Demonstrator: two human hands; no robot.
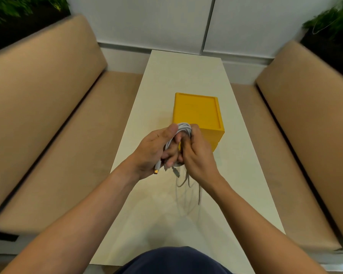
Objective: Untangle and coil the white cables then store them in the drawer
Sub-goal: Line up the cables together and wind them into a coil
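A bundle of white cables [183,129] sits between both hands above the middle of the white table [244,175]. My left hand [152,153] grips the coiled loops, with a plug end sticking out below its palm. My right hand [198,155] holds the bundle from the right, fingers curled round the loops. Loose blurred cable strands hang down under the hands. Just behind the hands stands the yellow drawer box [196,110]; its front is hidden by the hands.
Tan padded benches run along both sides of the table, left [53,119] and right [305,125]. A white wall closes the far end. Green plants sit in the top corners.
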